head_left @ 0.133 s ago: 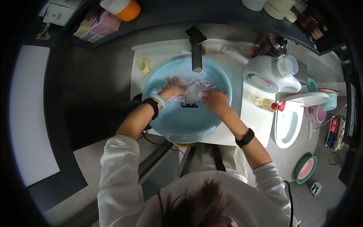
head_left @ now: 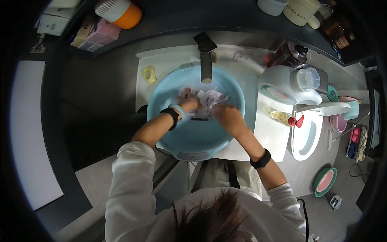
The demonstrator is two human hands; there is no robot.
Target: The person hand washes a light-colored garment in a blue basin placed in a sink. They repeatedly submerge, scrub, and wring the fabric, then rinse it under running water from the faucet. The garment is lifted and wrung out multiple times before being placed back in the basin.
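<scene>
Left hand (head_left: 191, 105) shifted rightward on pale cloth (head_left: 213, 99).

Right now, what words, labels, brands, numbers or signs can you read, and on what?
Cream jar on the shelf: dark capitals, partly legible; I don't copy print.
White jug: label too blurred to read.
Brown jar: label too small to read.
White box: mark too small to read.
Basin: small round mark, unreadable.
Cloth: no lettering I can make out.

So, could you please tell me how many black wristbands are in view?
2: one black wristband just behind the left hand, beside a pale bangle, and another black wristband farther up the arm from the right hand.
</scene>
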